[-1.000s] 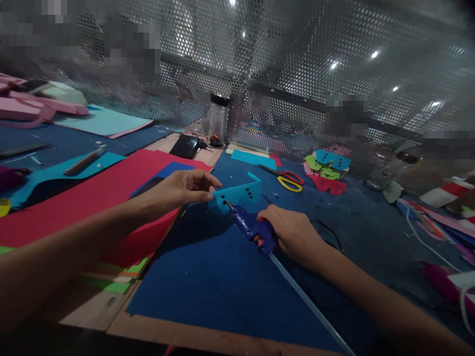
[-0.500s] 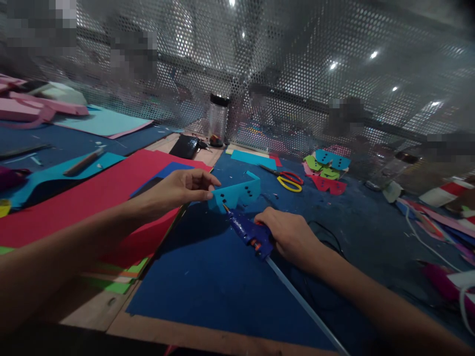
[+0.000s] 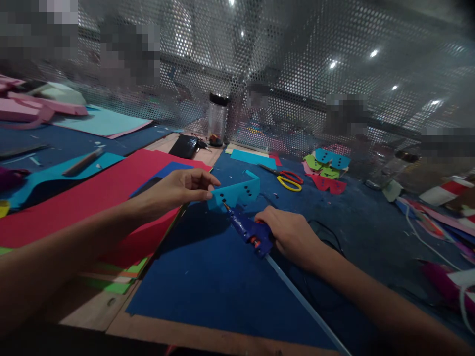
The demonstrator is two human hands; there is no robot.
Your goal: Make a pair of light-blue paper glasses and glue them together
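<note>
My left hand (image 3: 178, 190) pinches the left end of a light blue foam cutout (image 3: 235, 193) with small punched holes, holding it upright on the dark blue sheet (image 3: 211, 277). My right hand (image 3: 287, 232) is wrapped round a blue hot glue gun (image 3: 248, 230). The gun's nozzle touches the lower edge of the cutout. A clear glue stick (image 3: 304, 306) trails from the back of the gun toward me.
Red foam sheets (image 3: 92, 198) lie to the left, with green ones under them. Scissors with red and yellow handles (image 3: 287, 180) and a pile of cut foam pieces (image 3: 326, 170) sit behind. A clear jar (image 3: 217, 120) stands against the perforated metal screen (image 3: 297, 74). Scraps lie at right.
The glue gun's nozzle has slid a little left along the cutout's lower edge, and my right hand followed it. My left hand has kept its pinch.
</note>
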